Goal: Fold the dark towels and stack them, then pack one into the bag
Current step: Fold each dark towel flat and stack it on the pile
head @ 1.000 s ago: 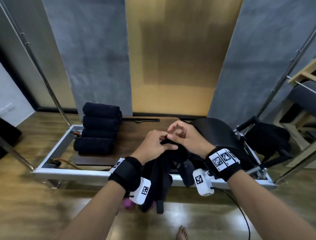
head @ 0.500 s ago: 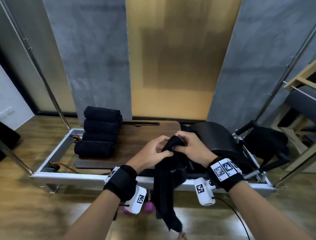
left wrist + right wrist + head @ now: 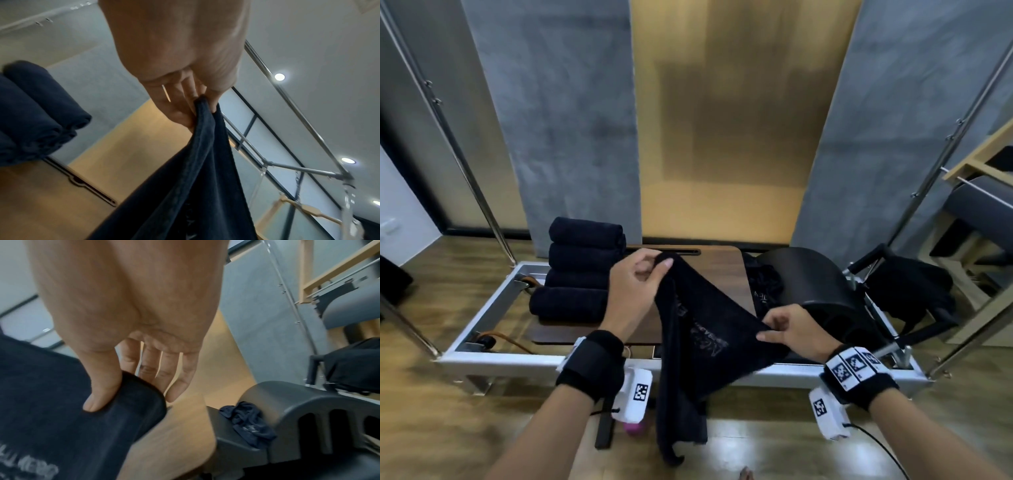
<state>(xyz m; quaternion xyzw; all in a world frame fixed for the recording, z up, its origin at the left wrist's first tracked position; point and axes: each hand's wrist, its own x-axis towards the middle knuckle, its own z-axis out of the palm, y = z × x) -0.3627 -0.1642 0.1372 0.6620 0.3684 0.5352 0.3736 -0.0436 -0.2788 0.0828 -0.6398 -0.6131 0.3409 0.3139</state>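
A dark towel (image 3: pixel 698 329) is held up in the air between the two hands, above the near edge of a metal-framed bench (image 3: pixel 493 329) with a wooden board (image 3: pixel 719 270) on it. The left hand (image 3: pixel 635 291) pinches one top corner between thumb and fingertips, raised over the board; in the left wrist view that corner is bunched tight between the thumb and the fingers (image 3: pixel 180 97). The right hand (image 3: pixel 796 330) sits lower and to the right, its thumb (image 3: pixel 102 391) pressed on top of the towel's edge with the fingers curled beneath it, so the cloth slopes down from left to right (pale lettering shows on its face, too blurred to read) and its loose end hangs towards the wooden floor. On the far left of the board four rolled dark towels (image 3: pixel 582 270) lie stacked on one another. To the right stands a black arched barrel (image 3: pixel 825 284), with a crumpled dark cloth (image 3: pixel 249 420) lying against its left side, and further right a black bag (image 3: pixel 914 291) rests on the frame's end.
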